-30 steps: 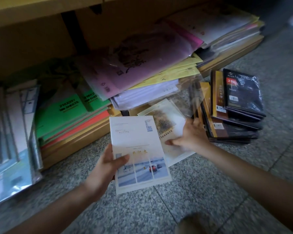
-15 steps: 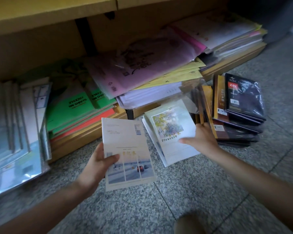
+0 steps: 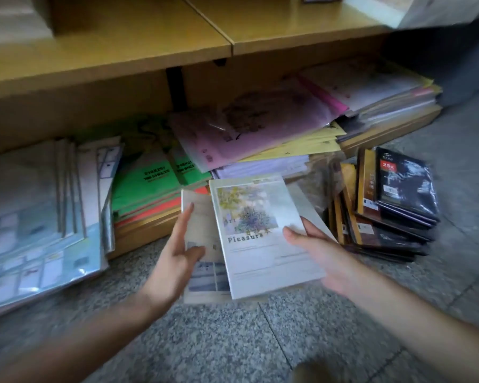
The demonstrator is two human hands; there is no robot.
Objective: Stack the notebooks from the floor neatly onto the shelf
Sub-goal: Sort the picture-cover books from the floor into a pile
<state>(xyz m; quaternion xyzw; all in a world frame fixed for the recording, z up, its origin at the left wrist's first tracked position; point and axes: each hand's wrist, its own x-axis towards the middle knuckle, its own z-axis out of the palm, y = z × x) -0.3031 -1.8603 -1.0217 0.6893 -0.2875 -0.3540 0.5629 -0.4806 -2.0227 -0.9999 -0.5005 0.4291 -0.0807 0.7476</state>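
the right hand (image 3: pixel 325 262) has carried the 'pleasure' notebook (image 3: pixel 260 239) across from where it was half a second ago, beside the other one and apart from it, so that it now overlaps the right part of the blue-panelled notebook (image 3: pixel 201 261) in the left hand (image 3: pixel 174 255). the right hand grips its notebook at the lower right edge, thumb curled over the cover and the other fingers hidden beneath. the left hand pinches its notebook with the thumb pressed on the cover, the forefinger stretched straight up along the left edge; the rest of its fingers cannot be seen. both notebooks are in the air above the speckled stone floor (image 3: pixel 233 344), in front of the low shelf, not yet on it. the view has also tilted up, bringing the wooden shelf board (image 3: pixel 122 48) above into sight. this looks like two notebooks being gathered into one bundle, an early step, with squaring and placing to come. the wrapped dark notebooks (image 3: pixel 398 200) lie stacked on the floor to the right, apparently waiting, near the green paper packs (image 3: pixel 150 181).
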